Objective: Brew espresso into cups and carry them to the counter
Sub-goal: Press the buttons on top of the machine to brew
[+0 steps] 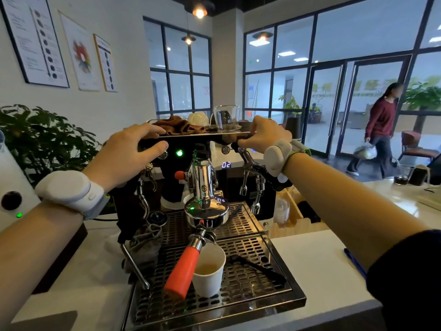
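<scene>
Head view: the left hand (133, 145) holds the top left corner of the espresso machine (241, 180), fingers laid over the top edge and the thumb pressed against the front face, so this grip is curled round the machine's edge. The right hand (267, 134) is at the top right corner, fingers curled down onto the lever (245, 155) that stands out just beneath it; this grip appears closed round the lever's knob, though the knob itself is mostly hidden. Well below both grips and between them, the filter handle (182, 268), orange, is locked into the brew head. A white paper cup (208, 271) stands on the drip tray (250, 290) directly beneath it, touching the handle's right side. The cup holds a shallow pale liquid at the bottom. The display (226, 164), below the right grip, reads 02. Judgement: brewing has only just begun; the shot is far from full. Only one cup is seen under the spout. Filling it, any further cups, and carrying to the table (317, 254) all remain outstanding.
</scene>
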The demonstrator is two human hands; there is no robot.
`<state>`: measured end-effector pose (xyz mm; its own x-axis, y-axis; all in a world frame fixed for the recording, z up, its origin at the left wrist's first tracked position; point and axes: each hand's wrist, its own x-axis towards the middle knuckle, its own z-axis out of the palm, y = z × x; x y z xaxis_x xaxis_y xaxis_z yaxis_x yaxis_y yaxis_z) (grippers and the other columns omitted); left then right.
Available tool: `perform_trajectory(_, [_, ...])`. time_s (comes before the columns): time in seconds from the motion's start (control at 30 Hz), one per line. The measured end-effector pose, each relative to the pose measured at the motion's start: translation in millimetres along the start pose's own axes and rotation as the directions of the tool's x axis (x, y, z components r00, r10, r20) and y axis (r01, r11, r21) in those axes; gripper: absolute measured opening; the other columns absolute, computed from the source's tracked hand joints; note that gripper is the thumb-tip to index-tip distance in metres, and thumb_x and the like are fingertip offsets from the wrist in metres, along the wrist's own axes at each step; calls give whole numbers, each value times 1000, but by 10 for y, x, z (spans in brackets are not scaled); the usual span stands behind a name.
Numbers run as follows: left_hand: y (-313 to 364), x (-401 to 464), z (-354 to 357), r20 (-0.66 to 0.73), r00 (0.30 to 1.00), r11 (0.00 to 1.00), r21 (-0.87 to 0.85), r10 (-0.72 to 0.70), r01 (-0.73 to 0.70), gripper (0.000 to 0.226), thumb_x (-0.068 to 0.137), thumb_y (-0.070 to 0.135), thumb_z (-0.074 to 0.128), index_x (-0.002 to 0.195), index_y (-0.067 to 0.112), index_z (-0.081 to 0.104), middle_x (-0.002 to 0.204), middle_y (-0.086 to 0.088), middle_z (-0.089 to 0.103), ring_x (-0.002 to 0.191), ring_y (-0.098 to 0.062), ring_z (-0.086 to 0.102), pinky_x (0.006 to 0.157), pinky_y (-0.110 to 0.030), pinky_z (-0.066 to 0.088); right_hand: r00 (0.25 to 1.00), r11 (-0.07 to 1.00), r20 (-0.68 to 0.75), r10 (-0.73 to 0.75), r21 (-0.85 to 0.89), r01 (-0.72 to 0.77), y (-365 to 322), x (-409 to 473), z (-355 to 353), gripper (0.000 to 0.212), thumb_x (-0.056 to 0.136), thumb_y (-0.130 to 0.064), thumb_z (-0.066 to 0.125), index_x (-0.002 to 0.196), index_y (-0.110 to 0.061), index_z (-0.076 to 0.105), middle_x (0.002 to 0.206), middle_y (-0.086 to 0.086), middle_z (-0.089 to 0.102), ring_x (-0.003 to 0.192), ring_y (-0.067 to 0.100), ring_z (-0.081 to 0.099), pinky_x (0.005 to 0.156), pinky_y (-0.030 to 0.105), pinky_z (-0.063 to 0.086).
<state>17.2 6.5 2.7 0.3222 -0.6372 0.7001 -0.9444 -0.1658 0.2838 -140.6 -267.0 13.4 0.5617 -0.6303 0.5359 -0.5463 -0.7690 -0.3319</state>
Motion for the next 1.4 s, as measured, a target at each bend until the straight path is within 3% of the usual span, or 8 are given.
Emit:
perform_trajectory(0.17, [147, 10, -93, 24, 1000, 999, 41, -4, 3, 38, 88, 44, 57, 124, 31, 53, 115, 4, 52, 104, -10, 43, 85, -30, 32, 989, 827, 81, -122, 560, 56, -217, -231, -90, 53, 77, -45, 71, 118, -19, 50, 104, 0, 63, 80, 5, 60, 52, 5, 43])
perform_trajectory(0.3, [338, -101, -134, -23, 1000, 996, -91, -6, 4, 38, 85, 48, 57, 121, 38, 55, 115, 14, 48, 104, -2, 42, 82, -18, 33, 967, 743, 151, -207, 667, 55, -315, -419, -111, 73, 79, -47, 68, 141, -28, 34, 137, 4, 51, 96, 5, 58, 82, 21, 47])
perform_trajectory(0.4, [434, -230, -91, 52, 998, 938, -344, -33, 49, 38, 82, 46, 59, 120, 41, 55, 126, 16, 52, 118, -2, 48, 97, -24, 37, 963, 665, 139, -233, 745, 53, -341, -599, -108, 79, 79, -48, 68, 144, -35, 25, 149, 3, 37, 119, 19, 52, 96, 34, 46])
perform_trajectory(0.53, [460, -442, 50, 82, 995, 888, -453, -52, 84, 43, 79, 48, 60, 121, 46, 53, 122, 33, 48, 116, 18, 42, 91, -11, 36, 966, 624, 100, -239, 778, 74, -351, -911, -21, 82, 76, -55, 67, 143, -46, 20, 153, -3, 29, 135, 22, 35, 97, 29, 34])
perform_trajectory(0.83, [419, -926, 432, 126, 983, 813, -552, -137, 184, 49, 82, 42, 59, 130, 38, 48, 132, 25, 49, 125, 9, 41, 98, -19, 38, 964, 538, 116, -241, 842, 34, -279, -1492, 314, 80, 73, -66, 62, 136, -64, 13, 154, -21, 19, 138, 5, 22, 102, 33, 24])
perform_trajectory(1.07, [110, -1333, 706, 229, 946, 816, -484, -231, 316, 42, 84, 46, 58, 125, 48, 46, 126, 34, 48, 118, 20, 40, 86, -1, 37, 951, 517, 228, -207, 851, -92, 75, -1826, 682, 81, 72, -64, 66, 135, -65, 15, 141, -39, 22, 135, 2, 25, 99, 31, 26])
perform_trajectory(1.27, [-204, -1662, 1090, 368, 820, 629, -527, -438, 572, 55, 84, 23, 64, 134, 28, 39, 132, 3, 48, 125, -11, 45, 99, -30, 39, 889, 661, 407, -210, 729, -178, 392, -2117, 1106, 114, 55, -54, 82, 136, -64, 2, 142, -34, 16, 132, 1, 20, 104, 32, 24])
perform_trajectory(1.4, [-225, -1801, 1242, 446, 771, 592, -496, -454, 635, 66, 87, 7, 61, 142, 17, 28, 140, -6, 41, 129, -19, 39, 104, -36, 34, 832, 666, 528, -172, 685, -297, 449, -2220, 1319, 122, 52, -51, 83, 143, -51, 3, 155, -11, 15, 136, 8, 20, 107, 31, 23])
